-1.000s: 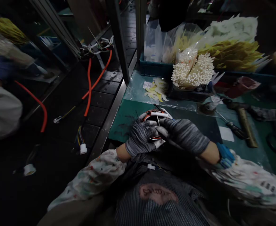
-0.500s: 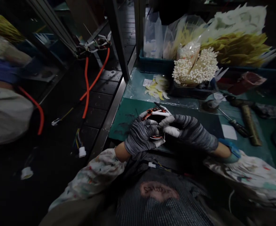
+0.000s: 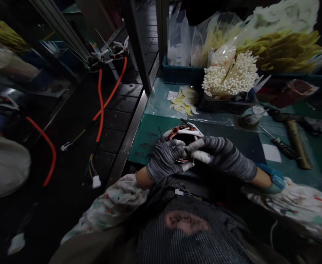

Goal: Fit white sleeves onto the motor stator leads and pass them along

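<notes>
So, left hand (image 3: pixel 165 159) and right hand (image 3: pixel 222 157), gloved, both curled narrow around small wire harness (image 3: pixel 184 131), orange and white wires showing between them. Harness held over near edge of desk (image 3: pixel 147 141). Screwdriver (image 3: pixel 277 148) lies to your right; white tie bundle (image 3: pixel 229 75) stands ahead; orange cable (image 3: pixel 100 110) lies on floor (image 3: pixel 122 117) at left.

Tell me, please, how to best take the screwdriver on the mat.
Grip its thick dark handle from above, coming from the right hand's side: the screwdriver lies flat on the mat, and the handle gives more to hold than the thin shaft.
</notes>
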